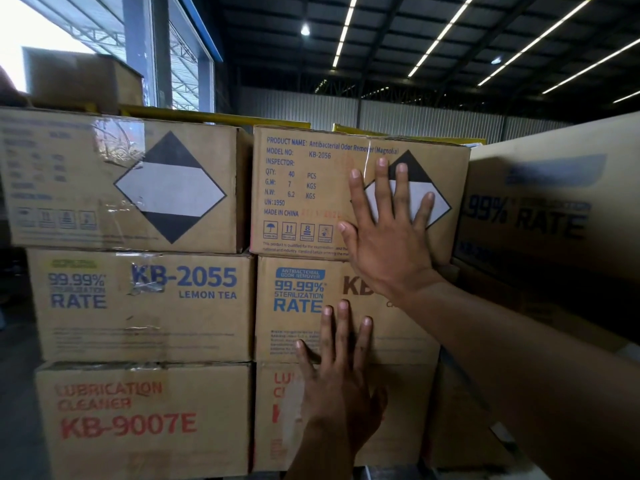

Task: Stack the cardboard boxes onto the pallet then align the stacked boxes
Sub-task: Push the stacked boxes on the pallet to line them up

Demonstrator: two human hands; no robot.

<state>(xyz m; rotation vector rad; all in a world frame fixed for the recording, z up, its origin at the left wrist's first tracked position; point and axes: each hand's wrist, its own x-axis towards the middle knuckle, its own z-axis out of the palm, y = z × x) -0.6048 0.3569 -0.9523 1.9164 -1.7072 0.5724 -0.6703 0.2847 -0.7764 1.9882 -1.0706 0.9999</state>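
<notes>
A stack of cardboard boxes fills the middle and left of the frame, in two columns side by side and three rows high.

The right hand (388,244) lies flat against the front of the top right box (304,192), fingers straight and spread over the black and white diamond mark. It grips nothing, and its heel reaches down to that box's lower edge. This box is printed with a product list and "KB-2056". It sits a little askew on the one below, with its right side overhanging.

The left hand (341,386) is also flat and open, fingers straight. Its fingertips press the front of the middle right box (298,327), marked "99.99% sterilization rate". Its palm covers the seam with the bottom right box (398,417), which has red lettering.

In the left column, the top left box (69,188) bears a diamond mark and clear tape. Below it is the "KB-2055 Lemon Tea" box (145,306), and under that the "Lubrication Cleaner KB-9007E" box (138,417). The two columns touch or nearly touch along the centre line.

At the right edge of the frame stands a larger box (554,209), close to the camera and blurred. Another box (83,81) shows in the upper left, behind the stack. Strip lights (443,32) run across the dark ceiling above.
</notes>
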